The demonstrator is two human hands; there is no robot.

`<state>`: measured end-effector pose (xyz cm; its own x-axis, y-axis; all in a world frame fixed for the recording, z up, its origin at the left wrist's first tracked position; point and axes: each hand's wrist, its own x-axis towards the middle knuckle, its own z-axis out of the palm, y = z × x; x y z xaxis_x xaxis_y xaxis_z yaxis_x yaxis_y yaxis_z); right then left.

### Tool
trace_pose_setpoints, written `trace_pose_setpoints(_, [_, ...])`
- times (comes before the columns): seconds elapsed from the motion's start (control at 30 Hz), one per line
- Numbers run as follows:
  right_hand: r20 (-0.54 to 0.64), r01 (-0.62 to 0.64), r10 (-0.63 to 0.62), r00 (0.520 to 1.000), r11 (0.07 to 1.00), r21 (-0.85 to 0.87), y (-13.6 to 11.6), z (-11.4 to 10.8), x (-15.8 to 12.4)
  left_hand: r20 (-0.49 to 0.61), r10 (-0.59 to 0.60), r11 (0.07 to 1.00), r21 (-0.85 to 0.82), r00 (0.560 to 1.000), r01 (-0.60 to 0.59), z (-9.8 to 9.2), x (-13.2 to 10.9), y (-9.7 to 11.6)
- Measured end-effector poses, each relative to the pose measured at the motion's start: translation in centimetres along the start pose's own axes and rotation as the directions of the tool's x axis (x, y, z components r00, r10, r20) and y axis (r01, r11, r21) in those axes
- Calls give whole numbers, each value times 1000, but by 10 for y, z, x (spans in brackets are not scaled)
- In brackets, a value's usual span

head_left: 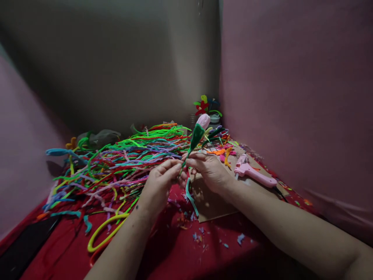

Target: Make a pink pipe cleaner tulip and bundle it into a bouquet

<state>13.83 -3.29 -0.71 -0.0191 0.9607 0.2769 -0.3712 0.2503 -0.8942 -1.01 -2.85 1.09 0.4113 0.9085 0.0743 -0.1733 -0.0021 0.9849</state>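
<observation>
Between my two hands stands a pipe-cleaner flower (197,133), tilted a little to the right, with a pale pink bud on top and dark green fuzzy leaves below. My left hand (161,181) pinches the lower part of its green stem. Higher up the stem, the fingers of my right hand (206,169) are closed on it too. Below my hands a short teal pipe cleaner (191,197) lies at the edge of a brown cardboard sheet (215,210).
A large heap of coloured pipe cleaners (125,159) spreads over the red cloth (175,256). A pink glue gun (255,175) lies on the cardboard at right. Yellow-handled scissors (94,235) and a dark flat object (29,245) are at left. Finished-looking flowers (201,107) stand behind.
</observation>
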Motion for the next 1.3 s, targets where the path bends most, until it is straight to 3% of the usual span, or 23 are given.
trace_pose_setpoints(0.1, [-53, -30, 32, 998, 999, 35, 2, -3, 3, -230, 102, 993, -39, 968, -114, -7, 4, 2])
trace_pose_setpoints(0.17, [-53, -61, 64, 997, 997, 51, 4, -5, 4, -314, 126, 989, -36, 941, -145, -11, 7, 2])
trace_pose_setpoints(0.3, [-24, -105, 107, 994, 992, 66, 6, -5, 3, -314, 86, 993, -44, 945, -105, -10, 10, -2])
trace_pose_setpoints(0.47, [-26, -116, 118, 993, 990, 80, 4, -2, 1, -290, 66, 996, 75, 955, -46, -4, 10, -7])
trace_pose_setpoints(0.6, [-26, -119, 121, 992, 990, 76, 3, -1, 0, -280, 163, 955, 285, 946, -81, -5, 6, -6])
trace_pose_setpoints(0.73, [-28, -107, 108, 994, 993, 51, 5, -2, 1, -264, 367, 846, 492, 892, -203, -2, 1, -5])
trace_pose_setpoints(0.83, [-31, -110, 112, 993, 993, 51, 7, -2, 0, -187, 452, 757, 598, 872, -264, 4, -1, -10])
trace_pose_setpoints(0.97, [-30, -92, 93, 995, 995, 25, 6, 0, -2, -37, 528, 464, 850, 848, -251, 8, -4, -22])
trace_pose_setpoints(1.03, [-26, -38, 37, 999, 999, -11, 3, 3, -4, 11, 539, 365, 898, 842, -246, 7, -5, -26])
trace_pose_setpoints(1.13, [-14, 45, -47, 999, 995, -85, 0, 6, -5, -8, 517, 424, 871, 856, -249, 4, -6, -26])
trace_pose_setpoints(1.3, [13, 42, -41, 999, 990, -136, -3, 5, -5, -136, 418, 727, 643, 898, -241, 5, -3, -22])
